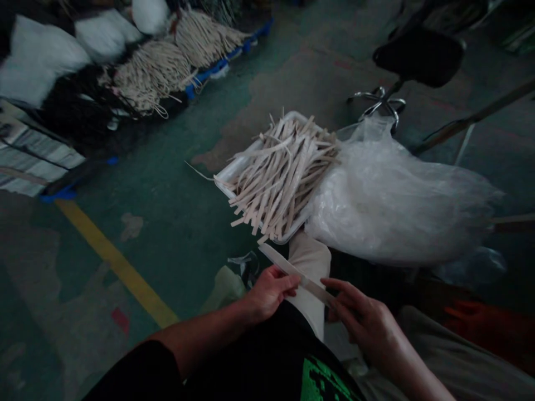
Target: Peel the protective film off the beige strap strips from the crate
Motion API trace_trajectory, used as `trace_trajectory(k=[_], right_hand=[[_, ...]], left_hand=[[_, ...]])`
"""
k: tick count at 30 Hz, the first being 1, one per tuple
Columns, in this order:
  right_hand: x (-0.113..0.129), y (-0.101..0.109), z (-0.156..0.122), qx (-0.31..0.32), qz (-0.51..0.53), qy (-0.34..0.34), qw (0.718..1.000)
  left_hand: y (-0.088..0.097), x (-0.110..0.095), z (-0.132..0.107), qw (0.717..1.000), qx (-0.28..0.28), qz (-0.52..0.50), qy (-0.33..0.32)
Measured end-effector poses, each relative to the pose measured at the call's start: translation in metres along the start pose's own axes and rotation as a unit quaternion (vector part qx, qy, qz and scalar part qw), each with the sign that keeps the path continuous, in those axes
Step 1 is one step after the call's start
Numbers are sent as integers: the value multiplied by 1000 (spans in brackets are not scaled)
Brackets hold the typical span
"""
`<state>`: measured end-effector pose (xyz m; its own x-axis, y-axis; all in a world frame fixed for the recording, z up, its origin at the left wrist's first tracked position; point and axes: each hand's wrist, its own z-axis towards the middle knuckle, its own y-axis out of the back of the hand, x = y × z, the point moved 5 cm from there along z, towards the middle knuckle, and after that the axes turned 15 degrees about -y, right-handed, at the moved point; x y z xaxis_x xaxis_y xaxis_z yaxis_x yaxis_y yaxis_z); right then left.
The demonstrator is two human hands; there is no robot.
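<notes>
My left hand [270,292] and my right hand [361,317] both pinch one pale flat strip [292,271], which slants between them above my lap. The left fingers close on it near its upper left end, the right fingertips on its lower right end. Just beyond my hands a white tray [234,170] holds a heap of several similar beige strips [282,175], their ends sticking out over the tray's near edge. A white cloth or sock-like piece [310,278] lies under the strip.
A big crumpled clear plastic bag [393,200] lies right of the tray. A black swivel stool [412,61] stands behind it. Piles of beige strips [154,72], white sacks [37,61] and dark bundles line the floor at upper left. A yellow floor line [112,259] runs at left.
</notes>
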<state>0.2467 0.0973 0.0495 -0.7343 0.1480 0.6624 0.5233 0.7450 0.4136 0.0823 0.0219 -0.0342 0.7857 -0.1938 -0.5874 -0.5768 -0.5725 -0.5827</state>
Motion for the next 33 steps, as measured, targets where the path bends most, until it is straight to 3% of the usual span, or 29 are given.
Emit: trace_trajectory(k=[3,7,13,17,23,26,29,31,33], right_hand=[[13,-16,18,0,-4,28,1000],[39,-25,24,4,-24,60,998],[50,-5,-16,36,-5,227,973],[48,4,-36,-37,9,290,956],[54,10,-43,-176,-57,367,912],[54,7,-45,-144,-58,387,909],[49,13,-53,-114,27,357,927],[42,23,-68,-121,112,318,934],[32,32,-88,-102,194,292,931]], left_hand=[[-11,5,1,999,31,-9,-4],[-11,-13,-4,999,33,-20,-14],[6,-42,3,999,-5,-46,7],[-5,-48,-1,998,32,-57,24],[-32,-29,-22,992,98,-10,74],[-46,-15,-38,984,144,-4,101],[-55,-2,-50,973,187,-32,134],[-55,5,-48,967,177,-43,178],[-46,5,-32,978,85,-53,182]])
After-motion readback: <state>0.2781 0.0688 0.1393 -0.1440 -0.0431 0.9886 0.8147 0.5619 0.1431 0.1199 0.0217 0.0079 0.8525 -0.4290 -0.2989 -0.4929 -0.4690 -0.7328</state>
